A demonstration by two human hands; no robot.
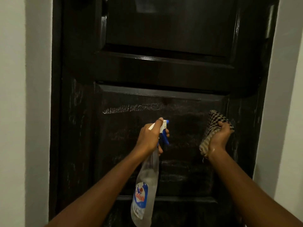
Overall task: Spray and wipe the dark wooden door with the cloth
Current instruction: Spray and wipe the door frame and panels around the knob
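The dark wooden door point(164, 68) fills the middle of the view, with raised panels. A pale streak of spray foam point(129, 109) runs across the top of the lower panel. My left hand point(150, 138) grips the neck of a clear spray bottle point(146, 185) with a white and blue trigger head, nozzle facing the door. My right hand point(218, 139) holds a bunched black-and-white checked cloth point(213, 123) against the right side of the same panel.
White walls point(24, 112) flank the dark door frame on both sides. A metal fitting point(268, 22) glints on the door's upper right edge. Faint smears mark the left stile.
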